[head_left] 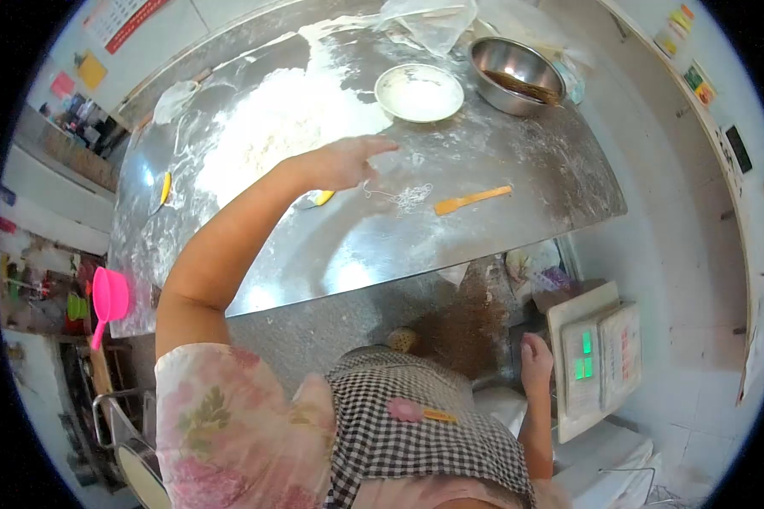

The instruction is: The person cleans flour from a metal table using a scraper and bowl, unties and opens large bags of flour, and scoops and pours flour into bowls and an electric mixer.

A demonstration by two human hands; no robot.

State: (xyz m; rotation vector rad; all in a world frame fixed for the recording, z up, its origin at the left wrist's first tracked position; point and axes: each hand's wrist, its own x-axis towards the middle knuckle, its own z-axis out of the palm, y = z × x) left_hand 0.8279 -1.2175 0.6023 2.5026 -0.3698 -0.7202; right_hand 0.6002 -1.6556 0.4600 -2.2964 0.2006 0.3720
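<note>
My left hand reaches over the metal table, fingers stretched out and apart, holding nothing. Just below its fingertips lies a tangle of white string. A yellow-handled tool lies partly hidden beneath the wrist. White flour is heaped behind my left forearm, and a white bowl stands beyond the fingers. Farther right is a wooden spatula. My right hand hangs low beside the scale, its fingers foreshortened and too unclear to read.
At the table's back right stands a steel bowl with brown strips inside, near a clear plastic bag. A pink scoop is at the left edge. Another yellow-handled tool lies on the left side. Plastic bags sit below the front edge.
</note>
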